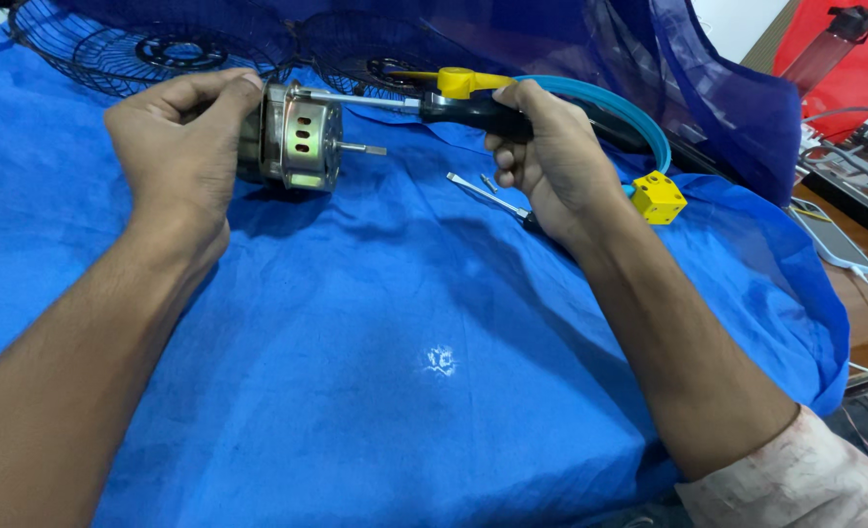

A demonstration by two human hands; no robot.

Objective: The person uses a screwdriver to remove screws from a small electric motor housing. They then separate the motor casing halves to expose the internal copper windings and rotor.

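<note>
From the head camera, your left hand (pixel 181 137) is wrapped around the rear of the motor (pixel 292 137), fingers closed over its top edge, holding it on its side just above the blue cloth (pixel 375 323) with the shaft pointing toward your right. Your right hand (pixel 543 161) is clamped on the black handle of a screwdriver (pixel 434 103), its blade lying along the top of the motor and its tip reaching the housing. The motor looks like a stiff metal can, likely heavy for its bulk and smooth on the shiny casing, so the rim and vented body seem the surest hold; the thin shaft is better left alone. A second screwdriver (pixel 488 196) and a small screw lie on the cloth below your right hand. A yellow cube (pixel 659 198), a blue ring (pixel 610 103) and black fan grilles (pixel 150 49) sit behind.
</note>
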